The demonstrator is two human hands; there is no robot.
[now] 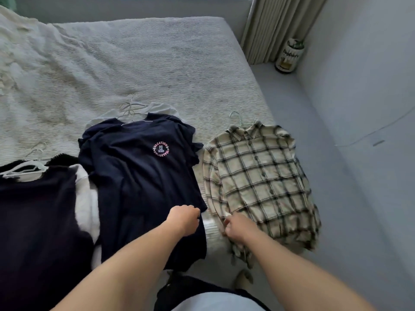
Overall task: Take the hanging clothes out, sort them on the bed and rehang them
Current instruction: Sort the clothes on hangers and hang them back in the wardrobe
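On the bed [157, 63], our left hand [184, 217] grips the navy T-shirt [143, 187] hem; our right hand [238, 227] pinches the plaid shirt [258, 176] hem, both garments stretching lengthwise away from us, hangers farthest

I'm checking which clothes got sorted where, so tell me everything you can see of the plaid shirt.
The plaid shirt is cream with dark checks, collared, with a button placket down the front; it looks like soft woven cloth. It lies face up, alone, near the bed's right edge, on its pale hanger, whose hook pokes out above the collar. Its lower hem is rumpled and blurred. The right hand grips its lower left edge. A strip of bedspread separates it from the navy T-shirt.
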